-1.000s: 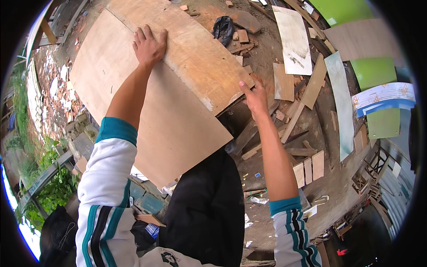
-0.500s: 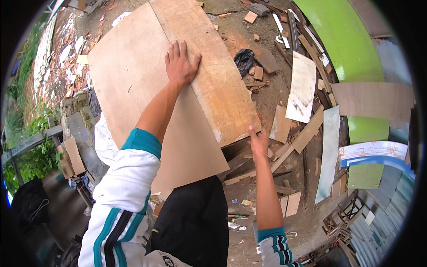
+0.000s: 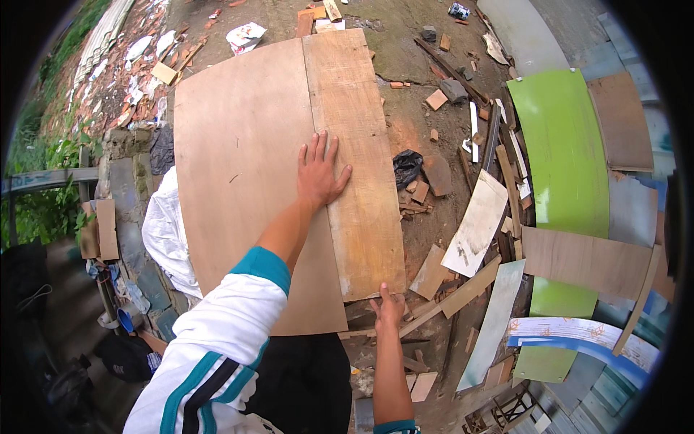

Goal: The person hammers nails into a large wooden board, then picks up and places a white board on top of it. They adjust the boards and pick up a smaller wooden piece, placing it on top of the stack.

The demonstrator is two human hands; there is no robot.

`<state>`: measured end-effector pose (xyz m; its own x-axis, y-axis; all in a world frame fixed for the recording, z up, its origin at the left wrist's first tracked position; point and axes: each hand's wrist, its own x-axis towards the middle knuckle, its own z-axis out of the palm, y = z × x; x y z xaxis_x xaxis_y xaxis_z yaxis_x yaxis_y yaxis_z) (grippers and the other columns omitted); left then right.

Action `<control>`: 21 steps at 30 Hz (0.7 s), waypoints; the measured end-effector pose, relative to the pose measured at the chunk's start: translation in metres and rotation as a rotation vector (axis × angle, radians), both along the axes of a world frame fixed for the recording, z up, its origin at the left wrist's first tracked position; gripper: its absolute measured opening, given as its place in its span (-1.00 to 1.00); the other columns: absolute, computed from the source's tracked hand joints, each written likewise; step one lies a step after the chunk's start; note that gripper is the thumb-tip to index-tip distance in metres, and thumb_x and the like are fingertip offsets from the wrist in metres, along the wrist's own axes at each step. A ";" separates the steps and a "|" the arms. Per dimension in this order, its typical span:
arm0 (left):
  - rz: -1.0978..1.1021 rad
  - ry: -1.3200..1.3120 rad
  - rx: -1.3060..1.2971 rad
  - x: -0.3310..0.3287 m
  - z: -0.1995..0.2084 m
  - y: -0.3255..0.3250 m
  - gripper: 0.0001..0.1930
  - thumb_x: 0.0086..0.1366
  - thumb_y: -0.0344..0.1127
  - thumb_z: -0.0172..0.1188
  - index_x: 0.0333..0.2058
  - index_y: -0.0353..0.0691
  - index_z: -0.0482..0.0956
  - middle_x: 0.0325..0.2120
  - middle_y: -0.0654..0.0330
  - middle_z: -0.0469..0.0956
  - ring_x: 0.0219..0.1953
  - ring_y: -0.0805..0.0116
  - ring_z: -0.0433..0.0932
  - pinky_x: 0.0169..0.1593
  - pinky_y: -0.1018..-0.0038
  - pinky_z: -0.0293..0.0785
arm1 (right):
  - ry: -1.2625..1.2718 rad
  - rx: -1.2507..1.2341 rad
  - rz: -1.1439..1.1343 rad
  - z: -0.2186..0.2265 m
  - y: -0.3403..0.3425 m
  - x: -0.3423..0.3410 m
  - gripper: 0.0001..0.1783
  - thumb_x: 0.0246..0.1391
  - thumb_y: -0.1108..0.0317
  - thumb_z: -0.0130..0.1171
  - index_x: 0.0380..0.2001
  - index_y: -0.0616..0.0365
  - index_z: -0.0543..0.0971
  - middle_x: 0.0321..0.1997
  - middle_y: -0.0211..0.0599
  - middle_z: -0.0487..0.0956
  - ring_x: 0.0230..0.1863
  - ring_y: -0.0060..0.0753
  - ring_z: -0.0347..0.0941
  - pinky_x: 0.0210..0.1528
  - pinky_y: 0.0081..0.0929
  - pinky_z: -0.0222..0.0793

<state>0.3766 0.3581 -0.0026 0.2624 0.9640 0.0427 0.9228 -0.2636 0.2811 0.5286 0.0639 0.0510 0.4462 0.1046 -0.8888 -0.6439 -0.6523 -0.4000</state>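
Note:
A wide, thin brown plywood sheet (image 3: 246, 166) lies in front of me, its near end close to my black trousers. Along its right side runs a narrower, yellower plywood board (image 3: 361, 210) with a scuffed surface; whether it overlaps the sheet or butts against it I cannot tell. My left hand (image 3: 320, 176) rests flat across the seam between them, fingers spread and pointing away from me. At the narrow board's near right corner, my right hand (image 3: 390, 307) grips the edge, thumb on top and the other fingers partly hidden below.
Wood offcuts, a white panel (image 3: 475, 224) and a black plastic bag (image 3: 408, 168) litter the ground to the right. Farther right are a long green panel (image 3: 564, 159) and a brown plank (image 3: 585, 260). Left are a white sack (image 3: 168, 231) and a low block wall (image 3: 126, 188).
The head view has shifted, so the boards appear straighter and their far ends now show. Both hands keep their places on the boards, the left flat and the right at the corner.

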 end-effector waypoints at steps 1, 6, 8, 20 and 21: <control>-0.005 -0.007 -0.003 0.002 0.001 0.000 -0.19 0.36 0.18 0.03 0.44 -0.13 0.11 0.47 -0.05 0.00 0.52 -0.01 -0.10 0.50 0.01 -0.25 | 0.004 -0.002 0.002 -0.002 0.000 0.002 -0.47 0.22 0.27 0.33 0.12 0.22 0.34 0.17 -0.13 0.41 0.16 -0.20 0.41 0.07 -0.15 0.58; -0.007 -0.026 -0.022 0.001 0.004 -0.001 -0.16 0.35 0.21 0.05 0.45 -0.13 0.08 0.47 -0.06 -0.01 0.52 -0.02 -0.12 0.49 0.00 -0.28 | 0.031 -0.099 0.073 -0.011 0.001 0.017 -0.25 0.15 0.08 0.41 0.21 0.22 0.28 0.23 -0.08 0.40 0.14 -0.17 0.42 -0.03 -0.17 0.58; -0.006 -0.035 -0.004 0.001 0.003 -0.002 -0.16 0.35 0.21 0.04 0.45 -0.12 0.08 0.47 -0.05 -0.01 0.52 -0.01 -0.12 0.50 0.01 -0.28 | 0.008 -0.123 0.168 -0.011 0.007 0.032 -0.21 0.12 0.02 0.42 0.23 0.22 0.30 0.23 -0.07 0.42 0.13 -0.19 0.43 -0.11 -0.25 0.58; 0.022 0.054 0.019 0.001 -0.005 -0.006 -0.12 0.38 0.32 -0.09 0.48 -0.11 -0.01 0.50 0.03 -0.07 0.54 0.12 -0.15 0.53 0.12 -0.28 | -0.089 0.100 0.696 -0.024 0.009 0.068 -0.54 0.18 0.15 0.37 -0.03 0.29 0.56 -0.17 -0.19 0.65 -0.21 -0.37 0.56 -0.29 -0.42 0.44; 0.025 0.063 -0.001 0.003 -0.004 -0.008 -0.11 0.38 0.34 -0.11 0.48 -0.12 -0.02 0.50 0.03 -0.09 0.54 0.12 -0.17 0.54 0.13 -0.30 | -0.078 0.104 0.734 -0.025 0.006 0.072 -0.55 0.19 0.15 0.36 -0.03 0.28 0.56 -0.18 -0.21 0.65 -0.25 -0.43 0.55 -0.41 -0.46 0.44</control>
<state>0.3791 0.3500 -0.0063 0.2401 0.9704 0.0256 0.9450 -0.2397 0.2228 0.6003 0.0700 0.0265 0.2900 0.4821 -0.8267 -0.0246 -0.8598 -0.5100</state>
